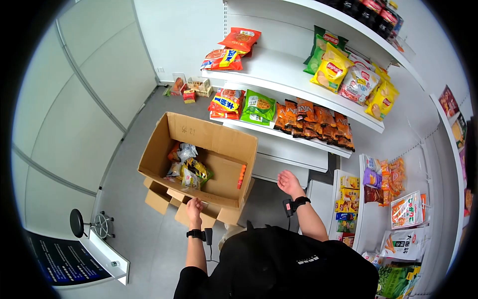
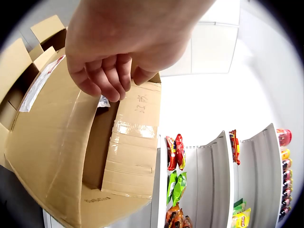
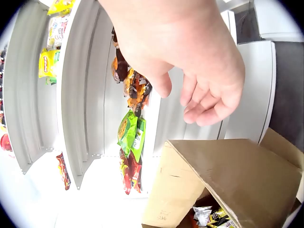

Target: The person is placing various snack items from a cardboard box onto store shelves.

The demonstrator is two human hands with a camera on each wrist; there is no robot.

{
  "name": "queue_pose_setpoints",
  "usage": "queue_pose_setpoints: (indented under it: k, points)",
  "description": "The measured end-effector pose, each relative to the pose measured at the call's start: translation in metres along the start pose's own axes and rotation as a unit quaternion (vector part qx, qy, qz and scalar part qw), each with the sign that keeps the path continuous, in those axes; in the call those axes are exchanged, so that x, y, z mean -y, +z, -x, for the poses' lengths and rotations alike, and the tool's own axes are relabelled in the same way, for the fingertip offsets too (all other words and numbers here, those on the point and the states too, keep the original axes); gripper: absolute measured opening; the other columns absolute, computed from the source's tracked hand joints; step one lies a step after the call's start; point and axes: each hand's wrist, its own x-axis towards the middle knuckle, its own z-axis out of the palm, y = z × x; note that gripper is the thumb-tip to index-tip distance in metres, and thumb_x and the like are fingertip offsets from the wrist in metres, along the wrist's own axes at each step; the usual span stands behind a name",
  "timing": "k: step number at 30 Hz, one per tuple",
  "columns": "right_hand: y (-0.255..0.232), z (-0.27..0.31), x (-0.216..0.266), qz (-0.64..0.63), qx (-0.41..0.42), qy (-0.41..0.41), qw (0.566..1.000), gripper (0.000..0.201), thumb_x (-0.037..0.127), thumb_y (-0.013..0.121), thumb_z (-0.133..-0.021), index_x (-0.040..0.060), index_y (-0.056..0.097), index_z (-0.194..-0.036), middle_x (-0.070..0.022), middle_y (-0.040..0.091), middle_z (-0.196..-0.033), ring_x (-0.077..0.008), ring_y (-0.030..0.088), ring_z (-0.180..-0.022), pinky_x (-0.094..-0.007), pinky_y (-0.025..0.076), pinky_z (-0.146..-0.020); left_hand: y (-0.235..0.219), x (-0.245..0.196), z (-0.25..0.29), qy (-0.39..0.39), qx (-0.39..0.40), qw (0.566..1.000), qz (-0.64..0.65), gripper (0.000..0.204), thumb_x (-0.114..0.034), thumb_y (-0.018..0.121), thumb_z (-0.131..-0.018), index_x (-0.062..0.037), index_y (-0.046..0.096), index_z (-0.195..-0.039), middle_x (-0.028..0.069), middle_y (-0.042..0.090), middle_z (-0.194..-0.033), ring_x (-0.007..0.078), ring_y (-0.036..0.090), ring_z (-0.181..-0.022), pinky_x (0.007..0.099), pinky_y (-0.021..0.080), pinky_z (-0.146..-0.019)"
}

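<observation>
White shelves (image 1: 279,65) line the upper right; left of centre, an open-topped carton (image 1: 214,139) leaves snack packets (image 1: 196,171) reachable. By its rim, the left hand (image 1: 194,211) curls loosely, the right hand (image 1: 290,183) opens; both empty.

Matt brown cardboard box (image 1: 214,131); glossy plastic snack bags (image 1: 332,68); smooth white shelves (image 1: 279,65).

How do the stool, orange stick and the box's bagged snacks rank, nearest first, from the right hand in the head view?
1. Orange stick, right side of the box
2. Bagged snacks, left part of the box
3. Stool, on the floor, far left
</observation>
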Motion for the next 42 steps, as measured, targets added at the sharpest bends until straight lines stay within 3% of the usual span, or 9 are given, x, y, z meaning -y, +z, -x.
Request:
queue_pose_setpoints:
  k: [3, 8, 11, 16, 20, 30, 35, 40, 42]
  points:
    - [0.018, -0.007, -0.01, -0.01, 0.003, 0.005, 1.0, 0.026, 0.026, 0.064, -0.083, 0.0062, 0.055, -0.097, -0.0066, 0.06, -0.097, -0.0196, 0.057, -0.087, -0.0338, 0.048, -0.078, -0.005, -0.008, -0.027, 0.005, -0.003, 1.0, -0.007, 0.015, -0.019, 0.054, -0.089, -0.0055, 0.055, -0.083, -0.0027, 0.049, -0.064, 0.0054, 0.045, -0.055, 0.019, 0.037, -0.05]
    - [0.047, -0.017, -0.024, 0.003, 0.0, 0.026, 1.0, 0.028, 0.025, 0.063, -0.084, 0.0053, 0.054, -0.102, -0.0078, 0.059, -0.099, -0.019, 0.057, -0.088, -0.034, 0.049, -0.078, -0.027, -0.014, -0.068, 0.016, 0.0, 1.0, -0.005, 0.015, -0.018, 0.055, -0.088, -0.0037, 0.056, -0.084, -0.0004, 0.054, -0.07, 0.0057, 0.046, -0.056, 0.0193, 0.038, -0.05]
    - [0.071, -0.033, -0.027, 0.028, 0.008, 0.048, 0.998, 0.028, 0.025, 0.063, -0.085, 0.0048, 0.054, -0.102, -0.0082, 0.06, -0.098, -0.019, 0.057, -0.088, -0.0337, 0.05, -0.078, -0.016, -0.026, -0.068, 0.027, -0.043, 0.998, 0.038, 0.016, -0.017, 0.054, -0.089, -0.0019, 0.058, -0.087, 0.0014, 0.057, -0.074, 0.006, 0.048, -0.057, 0.0195, 0.039, -0.05]
    - [0.113, -0.06, -0.026, 0.076, 0.045, 0.083, 0.993, 0.026, 0.025, 0.061, -0.085, 0.0048, 0.054, -0.1, -0.0079, 0.06, -0.097, -0.0189, 0.057, -0.087, -0.0328, 0.049, -0.078, -0.015, -0.028, -0.068, 0.011, -0.089, 0.995, 0.031, 0.024, -0.022, 0.052, -0.092, -0.0014, 0.058, -0.102, 0.0089, 0.065, -0.091, 0.0134, 0.063, -0.075, 0.023, 0.049, -0.063]
    - [0.143, -0.093, -0.032, 0.124, 0.08, 0.107, 0.983, 0.027, 0.027, 0.059, -0.086, 0.0055, 0.053, -0.102, -0.0078, 0.059, -0.1, -0.0193, 0.057, -0.087, -0.0334, 0.049, -0.079, -0.012, -0.032, -0.074, 0.026, -0.095, 0.994, 0.051, 0.029, -0.024, 0.051, -0.092, -0.0019, 0.055, -0.111, 0.0095, 0.065, -0.099, 0.0163, 0.064, -0.081, 0.0253, 0.051, -0.067]
    - [0.198, -0.203, -0.065, 0.241, 0.022, 0.224, 0.944, 0.033, 0.031, 0.054, -0.088, 0.0079, 0.051, -0.111, -0.0064, 0.058, -0.104, -0.0202, 0.055, -0.092, -0.0383, 0.045, -0.083, 0.007, -0.043, -0.082, -0.008, -0.217, 0.974, 0.066, 0.035, -0.026, 0.05, -0.093, -0.0002, 0.053, -0.116, 0.013, 0.064, -0.106, 0.0193, 0.065, -0.089, 0.027, 0.051, -0.072]
    - [0.191, -0.262, -0.091, 0.296, -0.045, 0.277, 0.913, 0.037, 0.035, 0.051, -0.089, 0.0113, 0.047, -0.118, -0.0063, 0.053, -0.114, -0.0223, 0.049, -0.105, -0.0467, 0.04, -0.088, 0.023, -0.053, -0.08, -0.027, -0.286, 0.953, 0.095, 0.037, -0.028, 0.049, -0.094, 0.0015, 0.054, -0.116, 0.0158, 0.065, -0.104, 0.0209, 0.065, -0.09, 0.0266, 0.051, -0.072]
    - [0.184, -0.295, -0.109, 0.308, -0.122, 0.313, 0.89, 0.038, 0.035, 0.05, -0.089, 0.0097, 0.047, -0.117, -0.009, 0.048, -0.12, -0.0256, 0.046, -0.11, -0.0539, 0.037, -0.094, 0.032, -0.057, -0.079, -0.041, -0.315, 0.943, 0.102, 0.043, -0.031, 0.049, -0.093, 0.0022, 0.05, -0.121, 0.0151, 0.062, -0.11, 0.0212, 0.062, -0.099, 0.0293, 0.049, -0.084]
    - [0.182, -0.306, -0.112, 0.314, -0.13, 0.336, 0.878, 0.045, 0.033, 0.05, -0.09, 0.0084, 0.042, -0.126, -0.0095, 0.042, -0.131, -0.0243, 0.039, -0.122, -0.054, 0.032, -0.099, 0.038, -0.057, -0.079, -0.038, -0.338, 0.934, 0.113, 0.039, -0.029, 0.049, -0.094, 0.0018, 0.053, -0.117, 0.0154, 0.063, -0.106, 0.0213, 0.064, -0.095, 0.0286, 0.051, -0.081]
